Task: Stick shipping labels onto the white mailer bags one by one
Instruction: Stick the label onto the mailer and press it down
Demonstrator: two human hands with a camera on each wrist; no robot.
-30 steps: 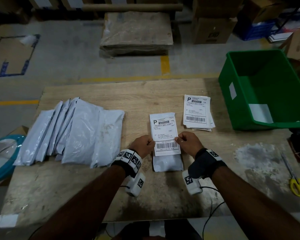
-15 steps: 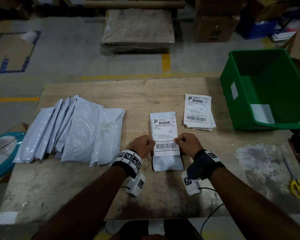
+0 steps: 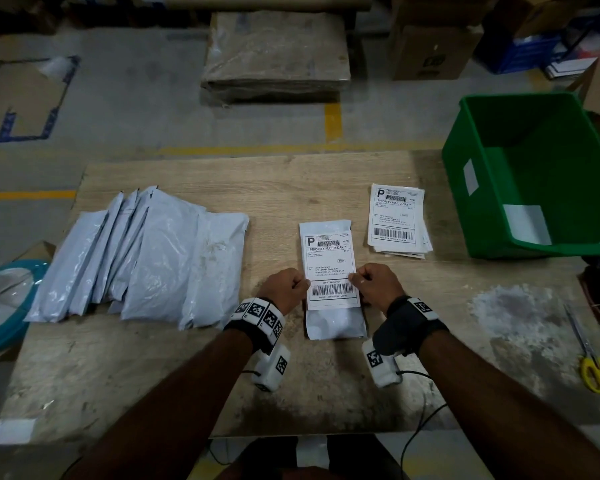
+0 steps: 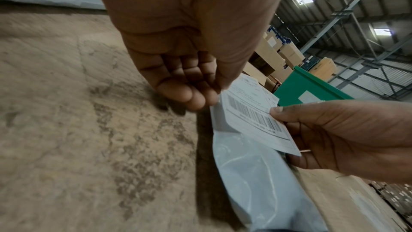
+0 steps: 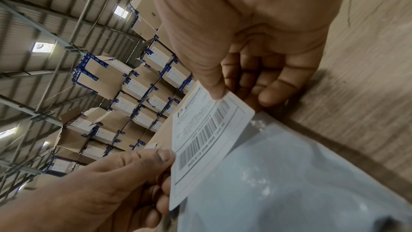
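Note:
One white mailer bag (image 3: 335, 323) lies flat in the middle of the wooden table (image 3: 187, 375). A shipping label (image 3: 330, 268) with barcodes is over it, its near end lifted off the bag in the wrist views. My left hand (image 3: 286, 287) pinches the label's left edge, and my right hand (image 3: 374, 285) pinches its right edge, thumbs on top. The label (image 4: 256, 121) and bag (image 4: 263, 183) show in the left wrist view; the right wrist view has the label (image 5: 207, 133) above the bag (image 5: 301, 174).
A fanned pile of white mailer bags (image 3: 142, 258) lies at the left. A stack of labels (image 3: 397, 218) sits right of centre. A green bin (image 3: 541, 174) stands at the far right, and yellow-handled scissors (image 3: 594, 362) lie near the right edge.
Both hands hold the label at the same spot over the bag; the head view has shifted slightly, and nothing else has visibly moved.

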